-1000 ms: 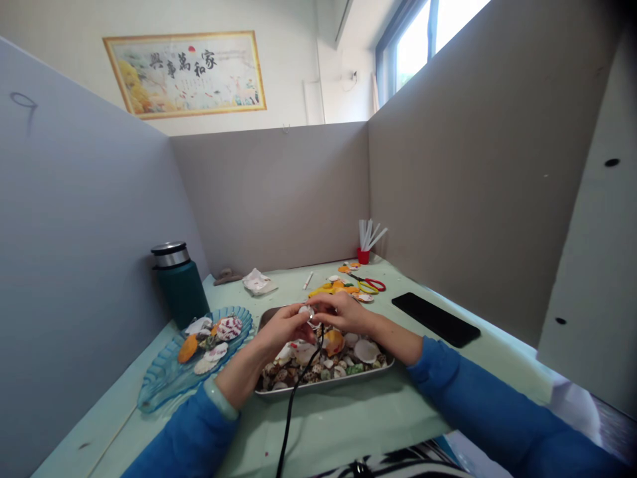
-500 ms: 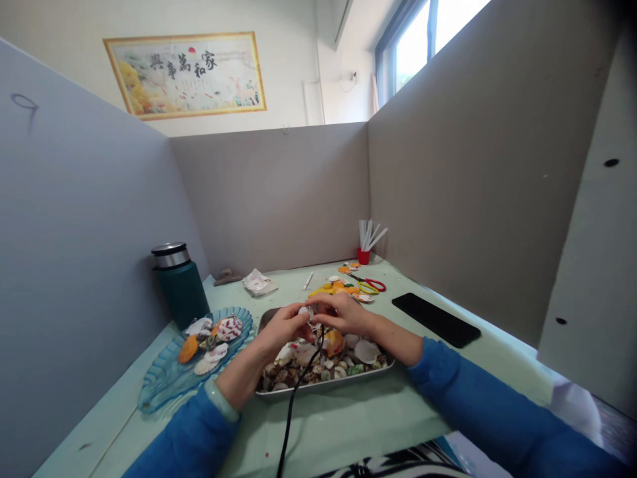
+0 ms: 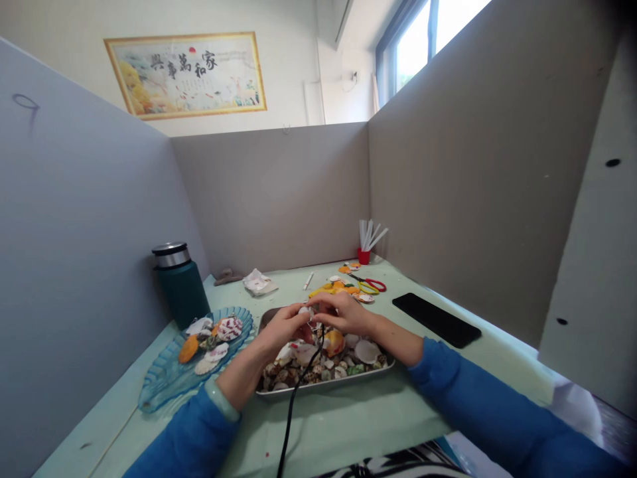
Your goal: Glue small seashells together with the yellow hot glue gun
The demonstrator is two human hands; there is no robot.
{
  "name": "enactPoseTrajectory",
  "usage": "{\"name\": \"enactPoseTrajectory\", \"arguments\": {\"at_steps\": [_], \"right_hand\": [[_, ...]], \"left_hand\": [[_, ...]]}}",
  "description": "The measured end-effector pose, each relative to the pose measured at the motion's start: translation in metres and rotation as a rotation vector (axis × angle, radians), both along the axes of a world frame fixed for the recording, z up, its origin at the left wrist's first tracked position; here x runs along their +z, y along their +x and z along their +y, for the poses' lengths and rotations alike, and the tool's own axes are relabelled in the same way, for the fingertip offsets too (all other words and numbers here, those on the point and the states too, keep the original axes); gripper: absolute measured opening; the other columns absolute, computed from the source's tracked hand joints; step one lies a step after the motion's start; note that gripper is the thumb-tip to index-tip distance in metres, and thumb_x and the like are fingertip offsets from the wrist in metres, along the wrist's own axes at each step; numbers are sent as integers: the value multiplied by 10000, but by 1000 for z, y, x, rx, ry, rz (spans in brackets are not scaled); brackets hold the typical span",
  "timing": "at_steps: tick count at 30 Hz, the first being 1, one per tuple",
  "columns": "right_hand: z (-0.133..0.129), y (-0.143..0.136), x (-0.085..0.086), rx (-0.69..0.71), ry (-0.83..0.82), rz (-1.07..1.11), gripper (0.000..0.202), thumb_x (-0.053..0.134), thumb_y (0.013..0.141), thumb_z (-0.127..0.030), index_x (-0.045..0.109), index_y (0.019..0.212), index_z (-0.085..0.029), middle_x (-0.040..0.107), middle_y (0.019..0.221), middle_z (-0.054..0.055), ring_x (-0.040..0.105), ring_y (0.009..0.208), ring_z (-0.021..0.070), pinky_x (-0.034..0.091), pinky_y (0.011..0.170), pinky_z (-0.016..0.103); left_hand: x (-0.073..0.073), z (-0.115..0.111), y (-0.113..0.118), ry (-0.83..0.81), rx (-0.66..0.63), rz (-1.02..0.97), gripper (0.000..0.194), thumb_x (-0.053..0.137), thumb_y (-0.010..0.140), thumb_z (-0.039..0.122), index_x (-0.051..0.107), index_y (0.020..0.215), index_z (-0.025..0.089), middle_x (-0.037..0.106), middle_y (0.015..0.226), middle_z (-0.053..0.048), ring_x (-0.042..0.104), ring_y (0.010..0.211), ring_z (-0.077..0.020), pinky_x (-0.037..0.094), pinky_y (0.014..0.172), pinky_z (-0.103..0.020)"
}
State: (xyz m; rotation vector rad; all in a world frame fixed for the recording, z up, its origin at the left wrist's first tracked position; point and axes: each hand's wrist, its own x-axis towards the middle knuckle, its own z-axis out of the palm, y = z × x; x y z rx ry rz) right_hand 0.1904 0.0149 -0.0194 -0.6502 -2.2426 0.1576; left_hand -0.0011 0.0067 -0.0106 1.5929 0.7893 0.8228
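Over a metal tray (image 3: 326,381) full of seashells, my two hands meet at a small whitish shell (image 3: 305,311). My left hand (image 3: 287,323) pinches it from the left, fingers closed. From the other side my right hand (image 3: 343,313) has its fingertips closed on the same piece, and they partly hide it. A black cord (image 3: 293,398) runs from the table's near edge across the tray up to just below my hands; where it ends is hidden. A yellow-orange shell (image 3: 334,342) and a pale scallop shell (image 3: 367,351) lie in the tray below my right wrist.
To the left are a blue shell-shaped dish (image 3: 164,385) with several scallop shells and a dark green bottle (image 3: 182,292). Behind the tray lie scissors (image 3: 369,285), orange shells and a crumpled packet (image 3: 259,283). A black phone (image 3: 436,320) lies right. Grey partitions (image 3: 273,199) enclose the table.
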Motion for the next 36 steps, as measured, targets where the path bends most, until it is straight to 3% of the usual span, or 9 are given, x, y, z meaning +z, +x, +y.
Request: {"name": "enactPoseTrajectory", "arguments": {"at_steps": [5, 28, 36], "right_hand": [[-2, 0, 2, -1, 19, 6, 268, 473, 893, -312, 573, 1083, -152, 576, 609, -3, 480, 524, 98, 366, 544, 198], [-1, 0, 0, -17, 20, 5, 194, 499, 877, -290, 572, 988, -148, 551, 578, -19, 461, 504, 88, 353, 525, 192], [-2, 0, 1, -10, 2, 28, 196, 497, 878, -289, 559, 991, -142, 530, 575, -31, 444, 499, 81, 343, 519, 186]], "left_hand": [[3, -2, 1, 0, -6, -8, 269, 610, 719, 363, 564, 847, 130, 570, 737, -16, 560, 545, -110, 463, 575, -268], [3, -2, 1, 67, 7, 117, 248, 540, 758, 339, 568, 868, 119, 571, 581, -12, 554, 525, -124, 421, 548, -239], [-2, 2, 0, -25, -73, -15, 250, 533, 768, 298, 554, 944, 122, 527, 672, 3, 530, 525, -101, 474, 573, -281]]}}
